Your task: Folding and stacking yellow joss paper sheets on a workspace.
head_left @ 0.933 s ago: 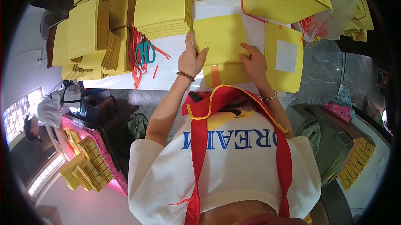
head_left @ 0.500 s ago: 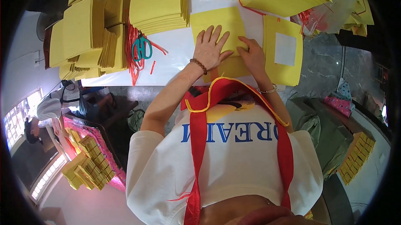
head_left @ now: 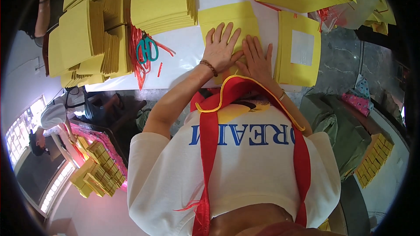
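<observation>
On the white-covered table point(head_left: 179, 56), the rectangular yellow paper piece point(head_left: 229, 15) was apparently being smoothed beneath the left hand point(head_left: 220, 50) and right hand point(head_left: 257, 63), fingers loosely spread, nothing gripped; even pressure seemed next required.

We have one matte yellow paper piece point(head_left: 229, 13) lying flat on the white tabletop point(head_left: 175, 69), a straight crease crossing it near its far edge. Our left hand point(head_left: 219, 51) and right hand point(head_left: 257, 63) rest spread over it, hiding much of its nearer part
</observation>
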`<state>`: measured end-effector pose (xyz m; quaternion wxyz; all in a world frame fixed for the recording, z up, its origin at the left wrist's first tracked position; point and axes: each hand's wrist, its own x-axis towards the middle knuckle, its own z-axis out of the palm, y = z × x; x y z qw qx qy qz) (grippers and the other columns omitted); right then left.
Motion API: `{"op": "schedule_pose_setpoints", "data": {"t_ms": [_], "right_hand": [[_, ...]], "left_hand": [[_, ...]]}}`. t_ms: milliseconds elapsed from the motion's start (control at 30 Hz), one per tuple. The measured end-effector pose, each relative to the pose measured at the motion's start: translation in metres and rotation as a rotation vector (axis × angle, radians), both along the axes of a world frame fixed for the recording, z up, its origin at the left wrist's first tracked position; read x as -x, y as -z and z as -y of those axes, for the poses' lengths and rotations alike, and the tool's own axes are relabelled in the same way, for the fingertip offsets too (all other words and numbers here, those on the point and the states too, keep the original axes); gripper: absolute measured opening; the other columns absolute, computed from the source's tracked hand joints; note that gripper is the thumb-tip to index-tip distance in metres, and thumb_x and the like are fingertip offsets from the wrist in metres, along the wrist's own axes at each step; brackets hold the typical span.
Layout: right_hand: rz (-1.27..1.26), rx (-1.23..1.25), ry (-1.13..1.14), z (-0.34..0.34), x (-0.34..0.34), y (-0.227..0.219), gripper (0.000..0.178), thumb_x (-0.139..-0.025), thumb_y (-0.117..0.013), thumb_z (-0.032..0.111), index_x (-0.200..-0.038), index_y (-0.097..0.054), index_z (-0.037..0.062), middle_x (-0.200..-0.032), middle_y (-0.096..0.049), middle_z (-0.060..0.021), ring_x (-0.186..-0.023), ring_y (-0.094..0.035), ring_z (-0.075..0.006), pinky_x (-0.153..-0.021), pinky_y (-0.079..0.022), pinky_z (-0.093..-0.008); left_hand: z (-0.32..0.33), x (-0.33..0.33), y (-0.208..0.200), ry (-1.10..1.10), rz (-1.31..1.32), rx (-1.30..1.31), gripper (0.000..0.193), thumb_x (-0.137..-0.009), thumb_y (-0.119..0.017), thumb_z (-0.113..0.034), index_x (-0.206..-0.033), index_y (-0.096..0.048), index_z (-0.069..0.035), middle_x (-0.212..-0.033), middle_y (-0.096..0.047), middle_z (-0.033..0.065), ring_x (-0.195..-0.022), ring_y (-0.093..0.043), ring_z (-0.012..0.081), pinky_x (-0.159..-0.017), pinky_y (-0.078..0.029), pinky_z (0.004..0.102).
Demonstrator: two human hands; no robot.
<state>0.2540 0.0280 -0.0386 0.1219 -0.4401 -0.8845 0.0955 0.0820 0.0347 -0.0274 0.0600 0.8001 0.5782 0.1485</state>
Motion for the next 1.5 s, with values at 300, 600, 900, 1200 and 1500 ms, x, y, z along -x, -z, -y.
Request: {"op": "schedule_pose_setpoints", "data": {"t_ms": [300, 600, 900, 1200, 1500], "right_hand": [[-0.046, 0.090, -0.001, -0.002, -0.001, -0.003, 0.059, -0.087, -0.043, 0.041, -0.131, -0.035, 0.0020, -0.140, -0.030, -0.0117, -0.131, -0.024, -0.0270, -0.103, -0.005, -0.0567], [-0.981, 0.604, 0.303, -0.019, -0.028, -0.029, 0.045, -0.087, -0.048, 0.011, -0.130, -0.037, 0.0042, -0.129, -0.044, -0.0129, -0.116, -0.043, -0.0191, -0.094, -0.034, -0.0337], [-1.272, 0.530, 0.516, -0.005, -0.022, -0.030, 0.040, -0.089, -0.048, 0.011, -0.127, -0.041, 0.0034, -0.117, -0.049, -0.0089, -0.096, -0.050, -0.0141, -0.082, -0.041, -0.0257], [-1.206, 0.789, 0.434, -0.004, -0.019, -0.029, 0.028, -0.089, -0.049, 0.012, -0.116, -0.052, 0.0025, -0.104, -0.057, -0.0069, -0.093, -0.052, -0.0129, -0.083, -0.041, -0.0248], [-1.144, 0.835, 0.440, -0.003, -0.017, -0.031, 0.026, -0.090, -0.049, 0.011, -0.114, -0.052, 0.0015, -0.101, -0.058, -0.0066, -0.092, -0.052, -0.0126, -0.084, -0.041, -0.0244]], "left_hand": [[0.002, 0.019, -0.008, 0.226, 0.023, 0.011, 0.060, -0.073, -0.064, -0.034, -0.123, -0.045, -0.009, -0.123, -0.043, 0.0107, -0.111, -0.039, 0.0301, -0.090, -0.032, 0.0421], [0.013, -0.019, -0.001, 0.108, -0.411, -0.318, 0.046, -0.071, -0.054, -0.019, -0.112, -0.052, 0.001, -0.100, -0.055, 0.0197, -0.087, -0.053, 0.0288, -0.068, -0.046, 0.0356], [-0.022, 0.035, -0.131, 0.081, 0.293, -0.165, 0.038, -0.068, -0.053, -0.004, -0.106, -0.057, -0.007, -0.083, -0.061, 0.0105, -0.078, -0.057, 0.0268, -0.065, -0.047, 0.0389], [-0.045, 0.164, -0.077, -0.152, -0.261, -0.417, 0.049, -0.071, -0.051, -0.001, -0.118, -0.051, -0.017, -0.109, -0.057, 0.0024, -0.099, -0.052, 0.0215, -0.082, -0.037, 0.0365], [-0.051, 0.173, -0.069, -0.163, -0.307, -0.127, 0.049, -0.073, -0.051, -0.003, -0.119, -0.048, -0.017, -0.111, -0.054, 0.0024, -0.102, -0.050, 0.0224, -0.082, -0.037, 0.0395]]}}
